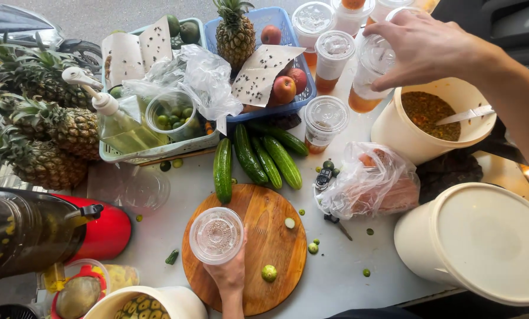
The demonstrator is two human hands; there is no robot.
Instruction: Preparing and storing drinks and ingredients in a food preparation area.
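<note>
Head view: crowded white table (158,236) outdoors; left hand (230,273) wrapped around plastic cup (216,235), right hand (427,47) gripping lidded cup (371,74).

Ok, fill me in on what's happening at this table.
A person stands at a crowded fruit stall table. The left hand holds a clear plastic cup with ice over the round wooden cutting board. The right hand grips the top of a lidded cup with orange drink, beside other lidded cups. Cucumbers, pineapples and an open bucket sit around.
</note>
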